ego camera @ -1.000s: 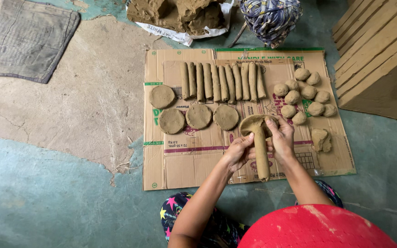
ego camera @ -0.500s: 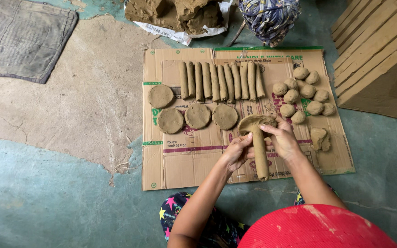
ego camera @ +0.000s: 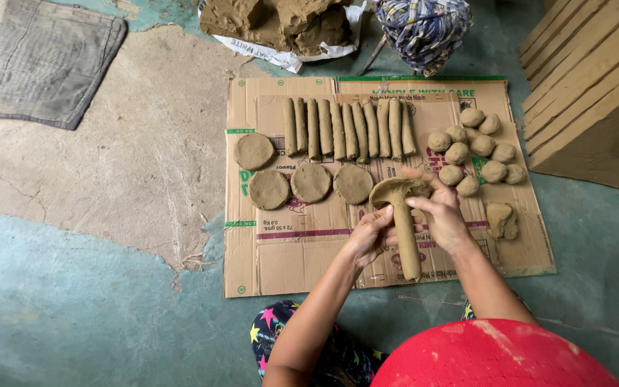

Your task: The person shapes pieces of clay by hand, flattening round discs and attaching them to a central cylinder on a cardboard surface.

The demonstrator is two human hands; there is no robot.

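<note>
Now the clay piece, a long stem with a flattened round cap at its far end, lies on the cardboard spread on the floor. Its long axis runs almost straight away from the person, tilted slightly, the cap pointing toward the row of rolls and the blunt stem end pointing back toward the person's knees.

The left hand sits on the left side of the stem, fingers curled together and pressing its upper part. The right hand is on the right side, its fingers bent over the cap and the top of the stem, so the piece is clamped between both hands near the joint. The lower half of the stem sticks out bare below them.

Four flat discs lie just left of the cap, one further left and higher. A cluster of balls lies beyond the right hand, and a lump rests just beside that hand, apart from it.
</note>
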